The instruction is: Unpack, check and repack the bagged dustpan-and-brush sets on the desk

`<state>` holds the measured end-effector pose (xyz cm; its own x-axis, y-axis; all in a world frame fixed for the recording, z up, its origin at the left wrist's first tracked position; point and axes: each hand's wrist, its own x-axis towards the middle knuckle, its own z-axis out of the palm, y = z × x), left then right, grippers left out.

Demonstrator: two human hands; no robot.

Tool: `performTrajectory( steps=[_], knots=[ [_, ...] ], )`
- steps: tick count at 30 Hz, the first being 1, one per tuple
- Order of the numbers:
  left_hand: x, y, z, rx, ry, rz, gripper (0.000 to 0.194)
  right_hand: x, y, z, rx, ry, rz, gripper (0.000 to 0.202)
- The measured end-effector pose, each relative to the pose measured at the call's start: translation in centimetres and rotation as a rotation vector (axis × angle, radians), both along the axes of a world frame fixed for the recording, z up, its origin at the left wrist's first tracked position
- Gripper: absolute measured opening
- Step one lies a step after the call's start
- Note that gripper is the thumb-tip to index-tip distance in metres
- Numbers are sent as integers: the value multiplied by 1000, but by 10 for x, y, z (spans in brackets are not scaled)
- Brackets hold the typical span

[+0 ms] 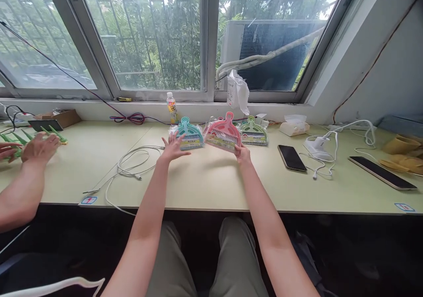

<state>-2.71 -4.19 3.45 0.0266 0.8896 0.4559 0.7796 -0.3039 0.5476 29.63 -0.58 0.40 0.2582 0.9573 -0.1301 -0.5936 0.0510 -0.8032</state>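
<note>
Three small dustpan and brush sets in clear wrappers are in a row toward the back of the table. My right hand [243, 153] is closed on the lower right corner of the pink dustpan set [224, 134], which is tilted in the middle. My left hand [173, 147] has its fingers spread at the left edge of the blue dustpan set [190, 135]; whether it touches the wrapper I cannot tell. The green dustpan set [254, 131] stands at the right, partly behind the pink one.
A drink bottle [172, 107] and a white packet [237, 92] stand by the window. White cables [132, 158] lie at left. To the right are a tissue pack [294, 125], a phone [292, 157], a charger [319, 147] and a tablet [381, 172]. Another person's hands [38, 149] work on green pieces at far left.
</note>
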Motion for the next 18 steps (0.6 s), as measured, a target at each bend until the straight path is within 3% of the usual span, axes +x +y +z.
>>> performTrajectory(
  steps=[2, 5, 12, 18],
  knots=[
    [-15, 6, -9, -136, 74, 164, 81, 3, 1, -3, 24, 31, 37, 34],
    [-24, 15, -22, -242, 16, 238, 61, -3, 1, -8, 54, -28, 102, 32],
    [-27, 27, -32, -127, -94, 317, 34, -55, 0, -28, 151, -477, 378, 39],
    [-33, 34, -37, -81, -209, 344, 28, -105, 14, -26, 325, -990, 194, 37]
  ],
)
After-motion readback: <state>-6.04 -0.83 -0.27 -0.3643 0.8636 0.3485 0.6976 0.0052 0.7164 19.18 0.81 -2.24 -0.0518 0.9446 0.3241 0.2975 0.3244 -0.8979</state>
